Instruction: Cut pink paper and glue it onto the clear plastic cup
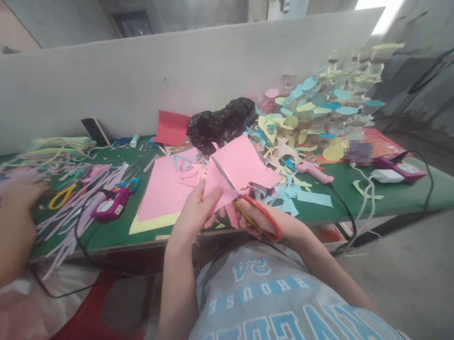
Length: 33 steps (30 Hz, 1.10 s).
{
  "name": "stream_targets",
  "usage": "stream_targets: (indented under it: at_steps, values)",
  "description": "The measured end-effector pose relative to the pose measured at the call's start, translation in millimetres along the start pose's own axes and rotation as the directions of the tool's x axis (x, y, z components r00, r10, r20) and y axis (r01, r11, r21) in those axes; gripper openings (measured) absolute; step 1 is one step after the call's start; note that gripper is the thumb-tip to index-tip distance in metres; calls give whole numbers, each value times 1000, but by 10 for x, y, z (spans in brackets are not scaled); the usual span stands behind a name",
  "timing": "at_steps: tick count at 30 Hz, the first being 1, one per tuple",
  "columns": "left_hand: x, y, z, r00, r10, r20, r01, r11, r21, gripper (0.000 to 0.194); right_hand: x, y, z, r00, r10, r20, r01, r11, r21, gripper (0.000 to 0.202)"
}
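So the green surface [441,185] is the biggest thing here, with 1 large pink sheet [155,191] laid over a yellow sheet [152,224]. 1 black plastic bag [224,123] is bunched up at the back. 1 loose pink paper [245,164] is held up near the front edge, pinched narrow between the fingers of the left hand [196,208]. 1 pair of scissors [240,193] is gripped by its orange-red handles, fingers of the right hand [268,221] wrapped around them, blades set against that paper. 2 purple boxes [110,204] are parked at opposite sides, 1 pink glue gun [314,172] is laid to the right, 1 phone [95,131] is propped at the back left, and 1 small tube [134,141] is left beside it.
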<state>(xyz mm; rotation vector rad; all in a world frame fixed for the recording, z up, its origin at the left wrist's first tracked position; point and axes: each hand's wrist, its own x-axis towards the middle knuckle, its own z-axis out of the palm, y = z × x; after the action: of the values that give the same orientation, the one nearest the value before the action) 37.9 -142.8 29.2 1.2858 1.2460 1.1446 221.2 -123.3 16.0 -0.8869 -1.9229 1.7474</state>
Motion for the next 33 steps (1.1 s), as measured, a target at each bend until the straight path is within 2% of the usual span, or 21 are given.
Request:
stream_targets:
  at_steps: [3, 8, 10, 15, 18, 21, 23, 25, 27, 33]
  values:
    - [8, -1, -13, 1000, -3, -22, 2, 1000, -2, 32, 44, 23, 19, 996, 72, -51, -72, 997, 6, 54]
    - [7, -11, -73, 999, -46, -21, 47, 999, 2, 29, 124, -5, -11, 997, -54, 47, 54, 999, -1, 43]
    - [7, -29, -115, 998, -59, -16, 60, 998, 8, 27, 180, -42, -19, 996, -59, 67, 61, 998, -24, 41]
    - [20, -120, -258, 993, -68, -97, 67, 998, -21, 27, 409, -56, 17, 997, 81, 2, -81, 996, -34, 53]
    - [28, -174, -353, 982, -79, -170, 72, 996, -48, 30, 588, -15, 36, 994, 111, -19, -112, 992, -63, 57]
    - [34, -200, -428, 974, -42, -224, 26, 997, -73, 34, 749, -3, 30, 986, 139, -89, -148, 983, -111, 58]
    - [36, -203, -453, 974, -5, -227, -13, 997, -75, 36, 818, -27, 23, 971, 150, -184, -196, 944, -266, 57]
    - [36, -204, -458, 974, 19, -226, -34, 997, -63, 38, 851, -64, 25, 953, 108, -283, -238, 845, -480, 51]
    - [35, -211, -449, 974, 20, -224, -33, 998, -52, 40, 863, -91, 42, 942, 47, -332, -255, 743, -619, 44]
    - [49, -270, -412, 965, -23, -261, 8, 998, -58, 53, 882, -59, 124, 936, -5, -351, -261, 659, -705, 28]
